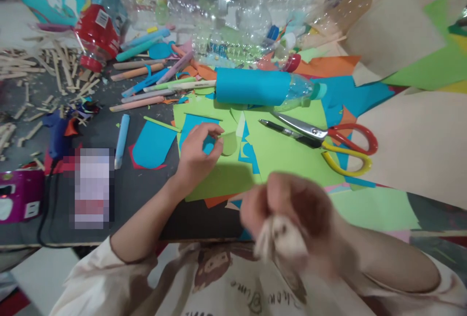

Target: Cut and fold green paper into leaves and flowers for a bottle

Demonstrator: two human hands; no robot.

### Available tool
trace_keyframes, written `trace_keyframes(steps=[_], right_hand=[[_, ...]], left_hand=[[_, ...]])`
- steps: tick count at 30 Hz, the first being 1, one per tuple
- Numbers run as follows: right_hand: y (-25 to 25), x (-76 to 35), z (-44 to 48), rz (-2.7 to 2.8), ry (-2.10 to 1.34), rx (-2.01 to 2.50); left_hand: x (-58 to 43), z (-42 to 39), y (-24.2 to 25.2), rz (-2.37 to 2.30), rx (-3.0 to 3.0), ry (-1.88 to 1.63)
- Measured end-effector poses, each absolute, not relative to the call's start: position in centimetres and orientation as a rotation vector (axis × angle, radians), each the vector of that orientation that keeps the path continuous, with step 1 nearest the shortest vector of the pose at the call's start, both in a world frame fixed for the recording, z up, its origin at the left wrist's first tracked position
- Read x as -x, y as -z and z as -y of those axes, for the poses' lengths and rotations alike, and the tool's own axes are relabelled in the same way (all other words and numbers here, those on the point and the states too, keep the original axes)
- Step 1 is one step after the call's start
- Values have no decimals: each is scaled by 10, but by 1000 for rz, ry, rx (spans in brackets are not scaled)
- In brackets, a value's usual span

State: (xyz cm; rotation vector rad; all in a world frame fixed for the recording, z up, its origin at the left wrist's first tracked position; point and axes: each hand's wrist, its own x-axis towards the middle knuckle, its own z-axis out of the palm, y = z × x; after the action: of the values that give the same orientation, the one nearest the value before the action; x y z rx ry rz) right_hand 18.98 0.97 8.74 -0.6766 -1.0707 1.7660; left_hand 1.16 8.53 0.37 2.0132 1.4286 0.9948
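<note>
My left hand (pixel 199 155) rests over the green paper sheets, thumb and index finger pinched on the edge of a small green paper piece (pixel 229 145) with a rounded end. Blue paper (pixel 189 124) lies partly under that hand. Close to the camera, my right hand (pixel 292 204) is blurred and closed round a bunched fold of my white shirt (pixel 286 240). Beyond both hands lies a clear plastic bottle (pixel 297 90) wrapped in blue paper (pixel 251 86). Scissors (pixel 321 133) with red and yellow handles and a black pen (pixel 288 131) lie on the green sheet (pixel 292 158).
On the left are a blue glue gun (pixel 60 136), a blue marker (pixel 122 136), a blue rounded paper piece (pixel 155 145) and scattered wooden sticks (pixel 62 58). Several clear bottles (pixel 233 46) lie at the back. Large paper sheets (pixel 412 146) cover the right side.
</note>
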Motion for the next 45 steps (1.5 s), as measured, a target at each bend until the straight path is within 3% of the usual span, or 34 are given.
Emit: trace_keyframes(steps=[6,10,14,17,23,26,35,45], right_hand=[[-34,-295,-87,1439,-333,1510],[-7,-365,-117,1614,109,1903],[-7,-357,-108,1744,477,1649],[-22,-299,-84,1787,221,1345],[-19,-203,-59,1624,-1042,1267],[-3,-194,-61,1480,-1336,1266],[6,-200,-67,1374,-1473,1074],[7,-199,-68,1282,-1425,1113]], left_hand=[[-12,-89,1,-1327,-1664,-1009],[-13,-90,3,-1277,-1605,-1020],[-14,-90,3,-1274,-1580,-1015],[-14,-88,2,-1272,-1590,-967],[-19,-83,-1,-1258,-1663,-900],[-20,-81,-2,-1230,-1728,-905],[-21,-77,2,-1235,-1808,-941],[-17,-77,7,-996,-2313,-943]])
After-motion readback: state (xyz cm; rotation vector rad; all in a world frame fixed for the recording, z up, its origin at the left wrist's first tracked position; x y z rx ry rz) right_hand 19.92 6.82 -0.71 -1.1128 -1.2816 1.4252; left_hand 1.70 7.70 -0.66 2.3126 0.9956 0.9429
